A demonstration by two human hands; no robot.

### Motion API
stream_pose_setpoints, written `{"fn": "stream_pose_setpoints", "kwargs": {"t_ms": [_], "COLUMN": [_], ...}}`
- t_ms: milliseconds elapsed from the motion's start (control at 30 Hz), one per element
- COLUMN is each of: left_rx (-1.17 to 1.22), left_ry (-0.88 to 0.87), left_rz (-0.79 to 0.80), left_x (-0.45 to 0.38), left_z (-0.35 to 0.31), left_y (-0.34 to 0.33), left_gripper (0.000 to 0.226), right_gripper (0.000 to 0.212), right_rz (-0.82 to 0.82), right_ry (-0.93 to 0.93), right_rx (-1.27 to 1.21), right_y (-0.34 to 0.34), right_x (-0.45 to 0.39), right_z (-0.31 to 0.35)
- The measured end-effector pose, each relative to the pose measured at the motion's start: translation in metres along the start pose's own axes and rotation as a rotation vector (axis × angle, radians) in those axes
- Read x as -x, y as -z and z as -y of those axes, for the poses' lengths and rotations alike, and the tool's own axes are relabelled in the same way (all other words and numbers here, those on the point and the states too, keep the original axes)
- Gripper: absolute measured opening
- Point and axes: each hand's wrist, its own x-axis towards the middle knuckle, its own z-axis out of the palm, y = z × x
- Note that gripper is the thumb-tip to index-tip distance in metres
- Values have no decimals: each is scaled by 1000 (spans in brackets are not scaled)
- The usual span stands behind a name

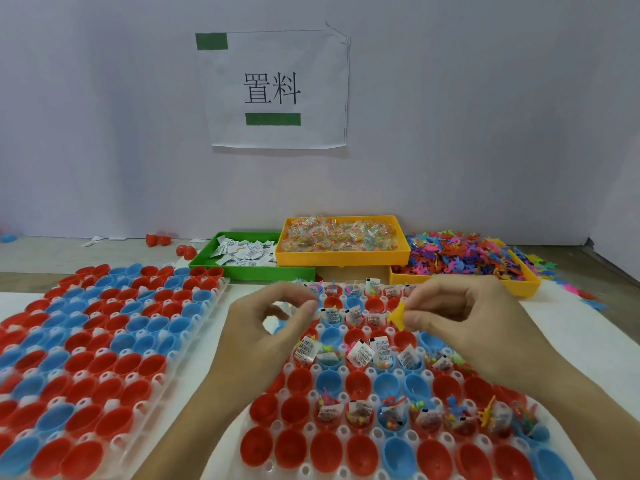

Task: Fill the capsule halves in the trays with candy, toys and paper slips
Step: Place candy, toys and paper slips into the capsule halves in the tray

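Directly below both hands, a white tray (375,434) holds red and blue capsule halves (325,448). The nearest row of halves is unfilled; the rows closer to the hands hold paper slips (360,353), candy and small toys, alternating with unfilled rows.

The left hand (263,327) hovers above the tray with thumb and forefinger curled toward each other, tips close together. Whether anything is pinched between them cannot be told.

The right hand (464,320) is level with the left hand and just beside it. Its fingertips pinch a yellow toy (398,315), held above the filled capsule halves in the far part of the tray.

To the left of the left hand, a second tray (221,289) lies on the table (187,375), packed with unfilled red and blue capsule halves.

Beyond the hands stand three bins. The green bin (249,271) beyond the left hand holds paper slips. The yellow bin (343,258), beyond the gap between the hands, holds clear candy packets. The yellow bin (526,282) beyond the right hand holds mixed coloured toys, with some spilled onto the table beside it.

Farthest away, a paper sign (273,88) is fixed to the wall (104,116).
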Motion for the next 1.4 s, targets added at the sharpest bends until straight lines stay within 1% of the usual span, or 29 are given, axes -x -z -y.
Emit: {"fn": "stream_pose_setpoints", "kwargs": {"t_ms": [100,200,300,467,600,767,867,933,1033,1167,1400], "left_rx": [116,139,151,189,155,54,-62,-118,-171,-219,-266], "left_ry": [-28,-18,-49,-9,14,92,137,170,191,203,214], "left_rz": [197,324,407,416,441,474,536,621,720,773,798], "left_x": [6,8,9,10,8,-2,-5,-5,-5,-3,-4], "left_z": [-7,-10,-12,-13,-14,-9,-6,-4,-1,1,6], "left_y": [-2,-1,-3,-4,1,29,40,43,43,40,36], "left_gripper": [14,21,12,10,13,5,9,14,6,7,9], "right_gripper": [21,17,19,25,19,21,18,17,16,17,17], "right_rz": [100,142,148,127,121,-28,-61,-60,-64,-67,-80], "right_ry": [48,92,126,181,191,172,166,174,179,206,224], "right_rx": [12,46,48,68,96,150,166,189,200,232,253], "right_y": [-16,-25,-31,-37,-40,-28,-24,-24,-24,-24,-23], "right_x": [8,13,16,18,19,13,11,10,10,10,9], "right_z": [8,11,13,15,15,9,6,5,4,2,2]}}
